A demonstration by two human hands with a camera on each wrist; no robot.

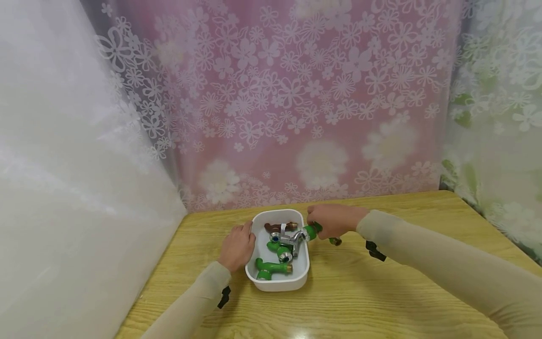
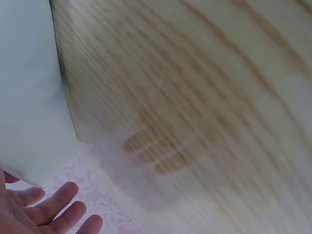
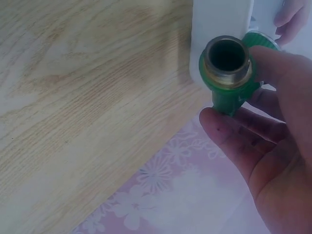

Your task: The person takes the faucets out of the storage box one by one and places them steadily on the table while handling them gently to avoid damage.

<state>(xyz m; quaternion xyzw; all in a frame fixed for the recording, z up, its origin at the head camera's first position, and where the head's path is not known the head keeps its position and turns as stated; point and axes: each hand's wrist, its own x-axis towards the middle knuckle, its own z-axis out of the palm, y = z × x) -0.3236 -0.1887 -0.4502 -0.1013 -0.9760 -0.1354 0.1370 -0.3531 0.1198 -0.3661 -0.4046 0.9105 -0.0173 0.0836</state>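
Observation:
A green tap [image 3: 226, 100] with a threaded brass end is held in my right hand [image 1: 334, 220], just beyond the right rim of a white plastic tub [image 1: 277, 285]. In the right wrist view, the fingers and thumb curl round its body, and the open threaded end faces the camera. My left hand [image 1: 237, 247] grips the tub's left rim, its other fingers spread outside the wall. Inside the tub lie a brown tap [image 1: 275, 228], a chrome tap [image 1: 292, 241], a green tap with a chrome-ringed knob [image 1: 279, 250] and another green tap [image 1: 273, 267].
The tub stands on a wood-grain table [image 1: 351, 301]. Behind the table hangs a pink flowered curtain [image 1: 275, 117]. White sheeting [image 1: 84, 188] rises along the left side, and a pale leafy curtain [image 1: 499, 141] hangs at the right.

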